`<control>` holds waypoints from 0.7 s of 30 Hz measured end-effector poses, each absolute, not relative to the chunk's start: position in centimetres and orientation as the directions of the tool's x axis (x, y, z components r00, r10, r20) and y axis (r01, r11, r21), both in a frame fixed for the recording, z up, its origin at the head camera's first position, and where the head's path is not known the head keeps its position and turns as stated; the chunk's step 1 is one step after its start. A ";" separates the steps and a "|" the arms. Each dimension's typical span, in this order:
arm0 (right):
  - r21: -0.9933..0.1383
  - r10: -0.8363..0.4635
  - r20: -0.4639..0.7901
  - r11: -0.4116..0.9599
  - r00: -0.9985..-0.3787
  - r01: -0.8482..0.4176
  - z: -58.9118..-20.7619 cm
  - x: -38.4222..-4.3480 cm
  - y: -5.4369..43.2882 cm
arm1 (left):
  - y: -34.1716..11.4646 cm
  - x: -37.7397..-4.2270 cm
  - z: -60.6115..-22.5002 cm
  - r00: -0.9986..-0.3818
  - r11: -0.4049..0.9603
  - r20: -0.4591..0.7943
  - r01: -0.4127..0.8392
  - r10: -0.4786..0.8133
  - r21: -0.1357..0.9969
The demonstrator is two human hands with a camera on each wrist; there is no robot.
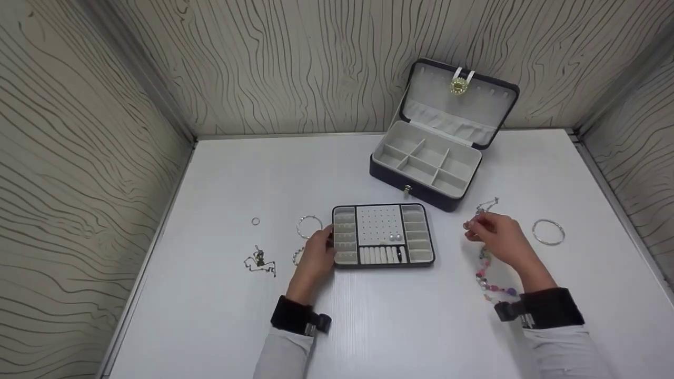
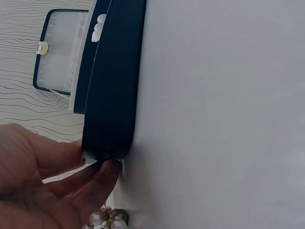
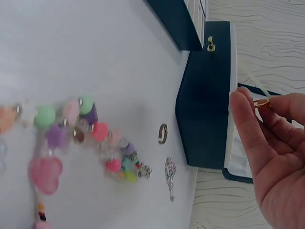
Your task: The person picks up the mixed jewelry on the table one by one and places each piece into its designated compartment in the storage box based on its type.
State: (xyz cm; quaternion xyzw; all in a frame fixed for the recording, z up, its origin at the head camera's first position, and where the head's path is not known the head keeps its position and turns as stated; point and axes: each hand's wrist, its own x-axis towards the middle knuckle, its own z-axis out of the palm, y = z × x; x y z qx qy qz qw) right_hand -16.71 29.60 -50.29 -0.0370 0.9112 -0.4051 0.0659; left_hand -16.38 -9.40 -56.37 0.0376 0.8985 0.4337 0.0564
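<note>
We are losing part of a bracelet [image 1: 298, 256] behind the left hand [image 1: 315, 255] and part of a gold ring [image 3: 261, 102] within the right hand [image 3: 281, 164]; the right wrist view is blurring the beaded strand [image 3: 56, 136] and cropping it at left.

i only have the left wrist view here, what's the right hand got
Observer: The right hand pinches a gold ring.
Operator: ok, i only see the lid of that open box, how's it split inside
Observer: Into six compartments, three along its length and two deep.
Operator: anything lying further right than that hand
Observer: Yes, a silver bangle.
</note>
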 end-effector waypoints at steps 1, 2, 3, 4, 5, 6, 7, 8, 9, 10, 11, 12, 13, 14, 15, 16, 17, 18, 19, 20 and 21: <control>-0.750 -0.126 -0.083 0.661 -0.989 -0.021 -50.2 -16.6 29.1 | -9.4 -16.4 -56.4 -0.991 0.620 -0.061 0.026 0.120 0.784; -0.758 -0.131 -0.073 0.652 -0.989 -0.030 -50.2 -16.6 28.7 | -9.4 -16.4 -56.4 -0.991 0.617 -0.051 0.037 0.125 0.786; -0.767 -0.131 -0.065 0.641 -0.989 -0.035 -50.2 -16.5 28.2 | -9.4 -16.4 -56.4 -0.991 0.614 -0.045 0.044 0.130 0.788; -0.774 -0.132 -0.057 0.632 -0.990 -0.040 -50.2 -16.5 27.7 | -9.4 -16.4 -56.4 -0.991 0.614 -0.046 0.043 0.128 0.789; -0.792 -0.134 -0.050 0.609 -0.990 -0.042 -50.3 -16.5 27.2 | -9.5 -16.4 -56.4 -0.991 0.613 -0.045 0.044 0.129 0.789; -0.815 -0.134 -0.046 0.577 -0.990 -0.040 -50.3 -16.5 26.7 | -9.5 -16.4 -56.4 -0.991 0.610 -0.048 0.041 0.129 0.791; -0.841 -0.133 -0.044 0.541 -0.990 -0.035 -50.3 -16.5 26.1 | -9.5 -16.5 -56.4 -0.990 0.609 -0.047 0.043 0.131 0.792; -0.867 -0.132 -0.044 0.498 -0.990 -0.028 -50.4 -16.5 25.6 | -9.5 -16.5 -56.4 -0.990 0.606 -0.046 0.044 0.133 0.794; -0.890 -0.128 -0.047 0.455 -0.991 -0.016 -50.4 -16.5 25.0 | -9.5 -16.5 -56.5 -0.990 0.605 -0.045 0.046 0.134 0.795; -0.909 -0.125 -0.055 0.417 -0.991 -0.002 -50.4 -16.4 24.5 | -9.5 -16.5 -56.5 -0.990 0.604 -0.042 0.050 0.137 0.795; -0.927 -0.122 -0.064 0.374 -0.990 0.013 -50.5 -16.4 24.0 | -9.6 -16.6 -56.5 -0.989 0.604 -0.036 0.057 0.141 0.795; -0.939 -0.124 -0.073 0.342 -0.990 0.026 -50.5 -16.4 23.4 | -9.6 -16.6 -56.5 -0.989 0.607 -0.032 0.063 0.144 0.792; -0.946 -0.125 -0.085 0.321 -0.988 0.041 -50.5 -16.4 22.9 | -9.6 -16.6 -56.5 -0.989 0.611 -0.027 0.069 0.146 0.789; -0.951 -0.132 -0.098 0.303 -0.986 0.054 -50.5 -16.3 22.4 | -9.6 -16.6 -56.5 -0.989 0.613 -0.026 0.070 0.145 0.787; -0.953 -0.139 -0.110 0.295 -0.984 0.065 -50.6 -16.3 21.9 | -9.6 -16.6 -56.5 -0.989 0.617 -0.026 0.070 0.146 0.784; -0.955 -0.151 -0.122 0.288 -0.981 0.074 -50.7 -16.3 21.4 | -9.6 -16.6 -56.5 -0.989 0.619 -0.028 0.069 0.145 0.782; -0.958 -0.162 -0.132 0.276 -0.978 0.083 -50.8 -16.2 20.8 | -9.5 -16.6 -56.5 -0.989 0.621 -0.031 0.065 0.142 0.781; -0.957 -0.173 -0.142 0.274 -0.975 0.091 -50.9 -16.2 20.3 | -9.5 -16.6 -56.5 -0.990 0.621 -0.039 0.056 0.138 0.782; -0.958 -0.179 -0.154 0.269 -0.972 0.102 -51.1 -16.1 19.8 | -9.5 -16.6 -56.5 -0.990 0.619 -0.044 0.050 0.135 0.783; -0.958 -0.185 -0.163 0.265 -0.969 0.111 -51.3 -16.1 19.4 | -9.5 -16.6 -56.5 -0.990 0.616 -0.049 0.043 0.132 0.787; -0.957 -0.186 -0.175 0.263 -0.967 0.122 -51.5 -16.0 18.9 | -9.4 -16.6 -56.5 -0.990 0.613 -0.053 0.039 0.131 0.789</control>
